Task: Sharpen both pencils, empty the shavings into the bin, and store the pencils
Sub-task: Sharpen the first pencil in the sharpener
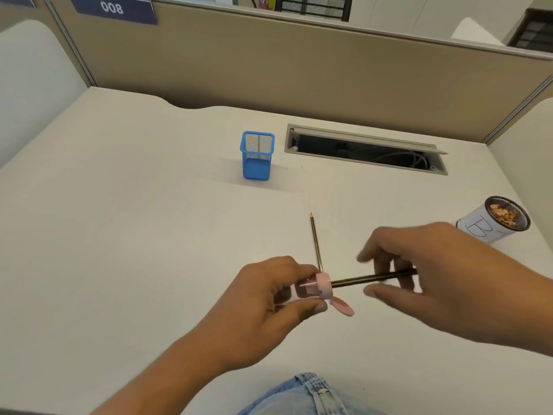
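Observation:
My left hand (269,307) grips a clear sharpener with a pink top (321,285), its pink lid flap hanging open below. A dark pencil (365,279) sticks out of the sharpener to the right. My right hand (425,274) holds that pencil's far end between blurred fingers. A second dark pencil (315,241) lies on the desk just behind the sharpener, its sharp tip pointing away from me. A blue mesh pencil holder (256,163) stands empty farther back. At the right stands a mesh bin (493,223) wrapped in white paper, with shavings inside.
An open cable slot (368,151) is cut into the white desk (119,220) behind the holder. Beige partition walls (299,70) close the desk at the back and sides. My denim-clad lap shows at the bottom edge.

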`<state>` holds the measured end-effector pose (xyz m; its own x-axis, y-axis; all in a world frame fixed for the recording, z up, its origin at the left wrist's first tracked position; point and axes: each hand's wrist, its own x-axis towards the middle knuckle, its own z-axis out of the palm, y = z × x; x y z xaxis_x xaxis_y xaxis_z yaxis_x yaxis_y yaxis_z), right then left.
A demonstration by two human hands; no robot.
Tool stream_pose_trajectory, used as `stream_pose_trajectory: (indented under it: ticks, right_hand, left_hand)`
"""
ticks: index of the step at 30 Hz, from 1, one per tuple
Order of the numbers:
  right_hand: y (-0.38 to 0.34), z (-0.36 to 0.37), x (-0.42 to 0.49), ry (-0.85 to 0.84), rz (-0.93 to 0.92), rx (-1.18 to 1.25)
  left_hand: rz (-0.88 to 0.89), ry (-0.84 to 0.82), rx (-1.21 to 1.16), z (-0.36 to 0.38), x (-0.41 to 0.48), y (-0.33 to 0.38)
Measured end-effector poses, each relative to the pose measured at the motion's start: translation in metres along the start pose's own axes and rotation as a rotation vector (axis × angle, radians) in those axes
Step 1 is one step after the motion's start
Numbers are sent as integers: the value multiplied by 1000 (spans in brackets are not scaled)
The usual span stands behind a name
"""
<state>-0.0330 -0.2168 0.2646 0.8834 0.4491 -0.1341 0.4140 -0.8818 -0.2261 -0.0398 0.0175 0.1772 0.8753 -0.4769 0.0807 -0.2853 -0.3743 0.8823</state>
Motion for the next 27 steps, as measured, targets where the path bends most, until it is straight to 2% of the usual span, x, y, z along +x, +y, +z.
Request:
stream_pose_trajectory:
  ticks: [2, 4, 7, 9, 11, 13, 15, 16, 17, 18, 22, 25, 27]
  right_hand:
    - [5, -2, 1, 201, -286, -248]
    - [9, -2, 3, 363, -462, -406]
    - [11, -5, 6, 503, -554, -517]
    - [12, -1, 5, 471, -548, -540]
    - [10, 6, 1, 355, -425, -446]
    - [2, 13, 0, 202, -121, -243]
    - [-3, 18, 1, -18, 236, 200]
    - [-2, 21, 2, -106, 364, 413]
    - [-1, 21, 4, -185, 422, 516]
    - [1, 22, 4, -212, 413, 509]
    - [-3, 16, 1, -94, 155, 85]
    - [4, 13, 3, 153, -236, -283]
    - [12, 12, 6, 334, -427, -428]
  left_hand:
    - [-110, -29, -219, -1, 0, 2]
    - [-204, -46, -478, -2, 0, 5]
    - [-275, -101, -681, -5, 3, 10]
    - [-219, -68, -571, -4, 3, 8]
    - [-77, 22, -250, -1, 2, 3]
    - [120, 119, 71, 1, 0, -1]
    - [304, 149, 324, 3, 0, -5]
    - [357, 143, 399, 5, -1, -8]
    - [367, 127, 418, 7, -1, -10]
    - [347, 108, 390, 7, -1, -11]
    - [170, 67, 185, 5, 1, -12]
    - [64, 88, 31, 6, 2, -11]
    - [7, 87, -124, 7, 2, -7]
